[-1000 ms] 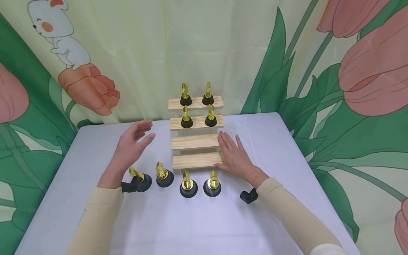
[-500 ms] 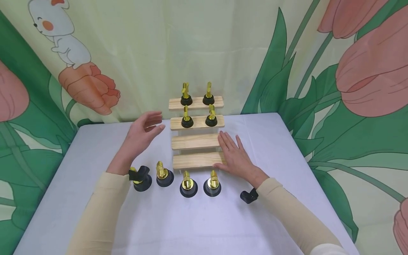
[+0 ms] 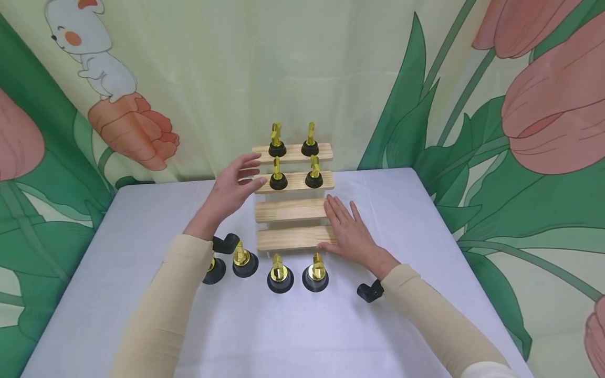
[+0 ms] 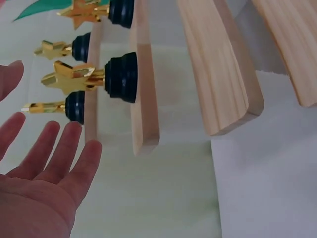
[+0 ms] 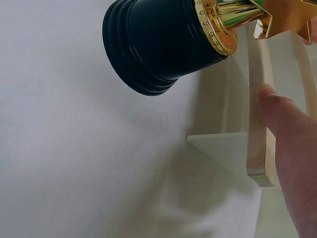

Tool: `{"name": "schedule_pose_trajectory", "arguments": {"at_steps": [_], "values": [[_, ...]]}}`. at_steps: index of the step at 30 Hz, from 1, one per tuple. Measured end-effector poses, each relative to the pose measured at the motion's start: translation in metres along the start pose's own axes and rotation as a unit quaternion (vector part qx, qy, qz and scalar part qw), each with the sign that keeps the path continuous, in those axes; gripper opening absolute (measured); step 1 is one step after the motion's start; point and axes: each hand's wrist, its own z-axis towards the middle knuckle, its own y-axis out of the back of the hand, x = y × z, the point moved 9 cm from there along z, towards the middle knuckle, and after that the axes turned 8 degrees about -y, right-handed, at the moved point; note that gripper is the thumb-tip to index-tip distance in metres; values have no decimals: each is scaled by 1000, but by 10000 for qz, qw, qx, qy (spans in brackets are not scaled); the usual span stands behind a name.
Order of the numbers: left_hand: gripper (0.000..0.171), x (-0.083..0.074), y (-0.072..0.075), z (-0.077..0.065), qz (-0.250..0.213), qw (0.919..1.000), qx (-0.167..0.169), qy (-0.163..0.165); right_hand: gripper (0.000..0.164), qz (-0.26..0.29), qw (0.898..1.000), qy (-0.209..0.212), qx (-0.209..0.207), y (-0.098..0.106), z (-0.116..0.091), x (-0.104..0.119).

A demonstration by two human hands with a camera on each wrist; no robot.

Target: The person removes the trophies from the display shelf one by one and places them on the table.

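Observation:
A stepped rack with wooden shelves stands at mid-table; its two lower shelves, the lowest shelf (image 3: pixel 288 238) among them, are bare. My left hand (image 3: pixel 235 181) reaches to the rack's left side, fingers spread around the space beside a gold star trophy (image 3: pixel 277 176) on the second shelf from the top. In the left wrist view that trophy (image 4: pixel 119 78) stands apart from the fingertips (image 4: pixel 91 148). My right hand (image 3: pixel 352 231) rests flat on the right ends of the two lower shelves. Its thumb (image 5: pixel 277 106) presses the lowest shelf's edge in the right wrist view.
Another trophy (image 3: pixel 314 174) shares that shelf, and two more, including a trophy (image 3: pixel 310 142), stand on the top one. Several trophies, such as the front trophy (image 3: pixel 280 275), stand on the white tablecloth (image 3: pixel 283 336) before the rack. A printed curtain (image 3: pixel 302 68) hangs behind.
My left hand has moved right and slightly up, from beside the rack to the left end of the upper shelves. My right hand has stayed on the lower shelves.

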Motion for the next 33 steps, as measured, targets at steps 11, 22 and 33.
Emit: {"name": "schedule_pose_trajectory", "arguments": {"at_steps": [11, 22, 33], "values": [[66, 8, -16, 17, -30, 9996, 173, 238, 112, 56, 9999, 63, -100, 0, 1, 2], [59, 8, -32, 31, 140, 9999, 67, 72, 114, -5, 9999, 46, -110, 1, 0, 1], [44, 6, -36, 34, 434, 9988, -204, 135, 114, -19, 9998, 69, -196, 3, 0, 2]]}}
